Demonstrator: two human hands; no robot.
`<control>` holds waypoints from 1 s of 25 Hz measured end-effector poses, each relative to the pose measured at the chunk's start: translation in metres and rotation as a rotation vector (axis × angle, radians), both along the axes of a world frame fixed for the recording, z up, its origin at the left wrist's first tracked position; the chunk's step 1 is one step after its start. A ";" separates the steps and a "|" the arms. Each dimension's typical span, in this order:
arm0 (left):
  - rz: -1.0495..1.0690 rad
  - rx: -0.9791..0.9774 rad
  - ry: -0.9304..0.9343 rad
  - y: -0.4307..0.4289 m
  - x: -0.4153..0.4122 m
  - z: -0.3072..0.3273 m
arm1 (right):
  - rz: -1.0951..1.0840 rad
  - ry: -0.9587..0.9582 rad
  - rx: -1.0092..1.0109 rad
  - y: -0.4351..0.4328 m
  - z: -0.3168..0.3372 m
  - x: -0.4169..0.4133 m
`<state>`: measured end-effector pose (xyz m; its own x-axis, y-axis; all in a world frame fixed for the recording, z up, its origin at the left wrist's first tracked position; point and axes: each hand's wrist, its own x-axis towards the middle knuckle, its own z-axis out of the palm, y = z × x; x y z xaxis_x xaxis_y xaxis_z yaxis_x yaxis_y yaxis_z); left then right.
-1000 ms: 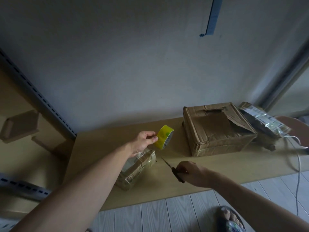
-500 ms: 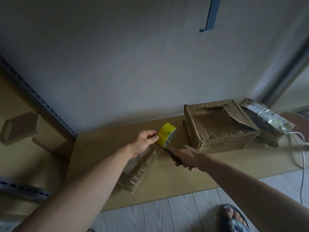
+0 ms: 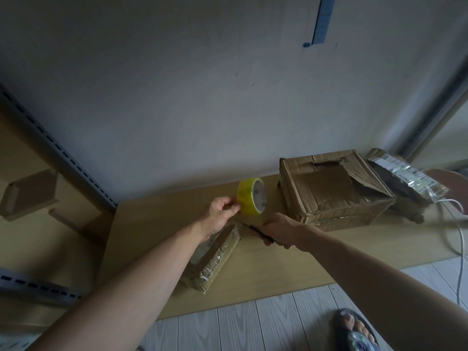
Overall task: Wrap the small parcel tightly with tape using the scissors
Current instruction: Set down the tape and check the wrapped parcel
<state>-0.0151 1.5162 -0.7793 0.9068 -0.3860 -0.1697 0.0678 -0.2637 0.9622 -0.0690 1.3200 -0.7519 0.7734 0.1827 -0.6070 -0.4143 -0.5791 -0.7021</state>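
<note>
Cardboard is torn open across the top of the box (image 3: 329,193) at right of centre; what lies inside cannot be made out. A silvery bag (image 3: 405,178) is seen just beside it, further right. The parcel (image 3: 215,257), glossy with clear wrapping, is laid on the board (image 3: 278,269) at lower centre, partly hidden under the left forearm. It is closed and nothing of its contents is shown.

The yellow tape (image 3: 250,200) is held up just above the frame's centre, pinched at its left rim between the thumb and curled fingers of the left hand (image 3: 219,215). The scissors (image 3: 260,233) are gripped by the right hand (image 3: 281,230) just below the roll, with fingers curled round the dark handles. The blades are pointed left, toward the left hand; whether they are parted cannot be told.
</note>
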 end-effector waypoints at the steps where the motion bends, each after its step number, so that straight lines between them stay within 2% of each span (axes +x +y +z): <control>1: 0.018 -0.019 -0.003 -0.001 -0.001 0.002 | -0.007 -0.017 -0.014 -0.003 -0.006 0.000; 2: 0.033 -0.042 -0.004 -0.002 -0.002 0.004 | -0.004 -0.054 -0.063 -0.007 -0.011 -0.001; 6: 0.049 -0.033 -0.019 -0.003 -0.004 0.005 | 0.077 -0.409 -0.514 -0.018 -0.036 -0.014; 7: 0.054 -0.025 -0.012 -0.002 -0.005 0.003 | 0.035 -0.466 -0.529 -0.017 -0.041 -0.017; 10: 0.070 0.017 0.001 -0.001 -0.003 0.000 | -0.124 -0.566 -0.399 -0.013 -0.052 -0.021; 14: 0.096 0.051 -0.013 -0.005 -0.003 -0.002 | -0.079 -0.695 -0.506 -0.006 -0.051 -0.025; 16: 0.076 0.045 -0.018 -0.003 -0.004 -0.004 | -0.117 -0.794 -0.326 0.007 -0.044 -0.024; 18: 0.041 0.044 -0.005 0.000 -0.003 -0.003 | -0.160 -0.682 -0.109 0.022 -0.036 -0.014; 20: 0.061 0.031 0.009 0.002 -0.005 0.001 | -0.214 -0.639 -0.075 0.030 -0.037 -0.002; 22: 0.181 0.040 -0.031 0.007 -0.014 0.002 | -0.227 -0.682 -0.267 0.028 -0.042 0.003; 23: 0.258 0.106 -0.123 0.012 -0.020 0.002 | -0.202 -0.671 -0.385 0.026 -0.043 0.004; 25: 0.307 0.370 -0.241 0.022 -0.039 0.001 | -0.128 -0.599 -0.542 0.021 -0.051 0.004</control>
<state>-0.0540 1.5382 -0.7779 0.9985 -0.0511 -0.0177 -0.0160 -0.5912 0.8063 -0.0646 1.3412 -0.8033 0.9897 -0.1290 -0.0624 -0.1432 -0.8758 -0.4610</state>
